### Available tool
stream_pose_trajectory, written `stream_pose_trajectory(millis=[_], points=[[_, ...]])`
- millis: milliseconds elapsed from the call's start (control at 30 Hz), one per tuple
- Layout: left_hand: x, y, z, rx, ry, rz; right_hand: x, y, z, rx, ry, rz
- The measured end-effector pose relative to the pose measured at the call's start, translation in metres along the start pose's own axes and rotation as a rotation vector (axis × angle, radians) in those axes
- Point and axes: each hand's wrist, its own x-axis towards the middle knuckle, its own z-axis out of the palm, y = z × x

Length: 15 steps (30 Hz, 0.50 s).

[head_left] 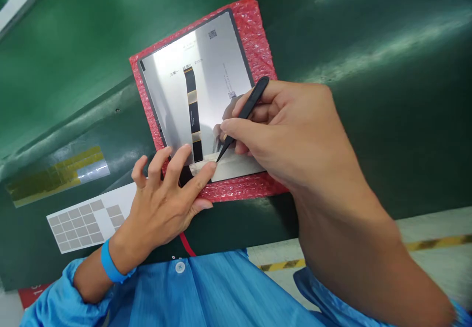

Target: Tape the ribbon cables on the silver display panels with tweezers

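Observation:
A silver-backed display panel with a dark border lies on a sheet of red bubble wrap. Down its middle runs a black flex cable with gold bands. My right hand grips black tweezers, their tip pointing down at the panel's near edge, by my left index finger. My left hand rests with fingers spread on the panel's near left corner. A pale strip runs along the near edge. Whether the tweezers' tips hold anything is too small to tell.
To the left lie a white sheet of grey rectangular stickers and a clear sheet with amber tape pieces. A green mat covers the table. A floor with yellow-black striped tape shows beyond the near edge.

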Motion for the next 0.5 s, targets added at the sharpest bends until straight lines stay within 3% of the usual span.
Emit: stream_pose_trajectory(millis=[100, 233, 367, 500], points=[[0.002, -0.006, 0.0, 0.03, -0.025, 0.032, 0.0, 0.006, 0.0, 0.045, -0.008, -0.027], [-0.013, -0.008, -0.004, 0.1, -0.026, -0.034, -0.001, 0.016, 0.002, 0.075, 0.021, -0.062], [-0.023, -0.009, -0.011, 0.097, 0.003, -0.134, 0.007, 0.013, 0.004, 0.08, -0.012, -0.045], [-0.007, -0.009, -0.024, -0.111, 0.091, -0.335, 0.024, -0.007, 0.002, 0.117, -0.116, 0.042]])
